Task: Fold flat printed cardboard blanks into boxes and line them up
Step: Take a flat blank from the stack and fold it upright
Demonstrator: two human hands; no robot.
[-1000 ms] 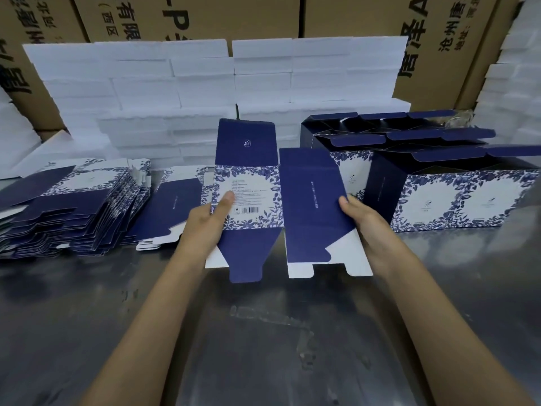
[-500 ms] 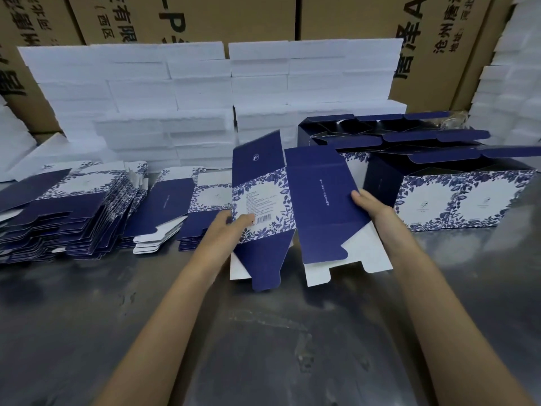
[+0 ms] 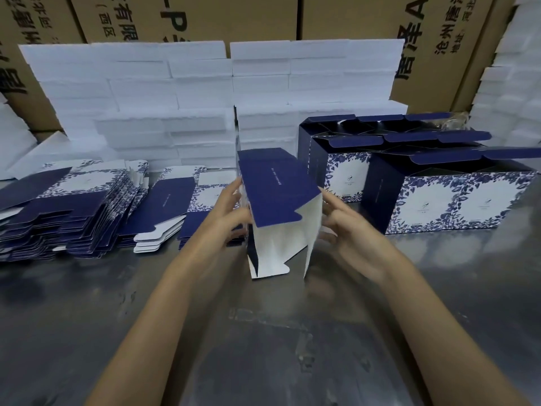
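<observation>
A navy and white cardboard blank (image 3: 278,197) stands squared up into an open tube above the metal table, its white bottom flaps (image 3: 275,253) hanging toward me. My left hand (image 3: 225,209) grips its left wall. My right hand (image 3: 348,230) is at its right wall, fingers spread and blurred; whether it touches the wall I cannot tell. Stacks of flat blanks (image 3: 67,212) lie at the left, with a smaller pile (image 3: 175,209) beside them. Folded floral boxes (image 3: 448,197) stand in rows at the right, lids open.
White foam slabs (image 3: 205,92) are stacked along the back, with more at the right edge (image 3: 515,92). Brown shipping cartons (image 3: 351,16) stand behind them. The steel tabletop (image 3: 263,332) stretches toward me.
The blank was spread flat between both hands. It has since been swung upright and pushed open into a tube, and the hands have come closer together.
</observation>
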